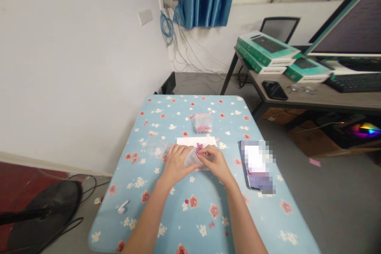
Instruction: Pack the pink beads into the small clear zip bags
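Note:
Over a white sheet [184,141] at mid-table, my two hands meet around a small translucent bag [189,159]. My left hand [177,163] holds it from the left, the thumb stretched across its near side. Thumb and forefinger of my right hand [214,161] pinch together beside the small pink-red beads [199,146]; what lies in the pinch is too small to make out. Just beyond the sheet stands a clear bag [203,122] with pink-red beads at its bottom. Crumpled clear plastic [155,147] lies left of my left hand.
A phone [256,165], partly blurred, lies on the flowered tablecloth [190,222] at the right. A white earbud [123,207] is near the left edge. Small red pieces [186,201] lie closer to me. A desk [300,96] with keyboard boxes [268,49] stands back right.

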